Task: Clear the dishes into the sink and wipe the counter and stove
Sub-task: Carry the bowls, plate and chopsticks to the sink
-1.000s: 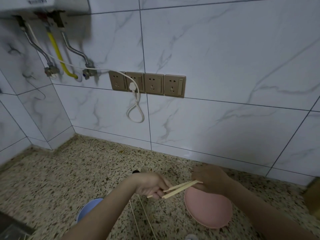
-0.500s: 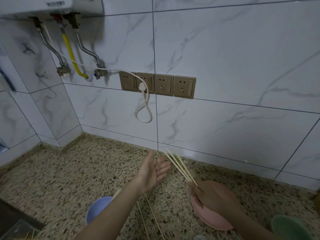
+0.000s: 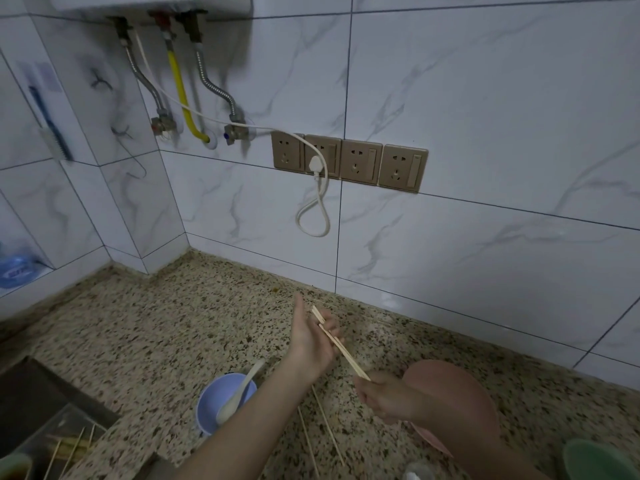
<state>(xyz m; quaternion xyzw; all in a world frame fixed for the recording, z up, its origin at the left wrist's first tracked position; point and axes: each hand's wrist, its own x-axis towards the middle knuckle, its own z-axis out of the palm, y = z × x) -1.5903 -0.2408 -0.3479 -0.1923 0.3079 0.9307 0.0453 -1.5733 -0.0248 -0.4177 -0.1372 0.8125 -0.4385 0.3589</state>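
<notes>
Skewers beside blue bowl

We see our two bare forearms, no sleeves reaching them, and our bare left hand and bare right hand wear no rings, watch or gloves.
</notes>
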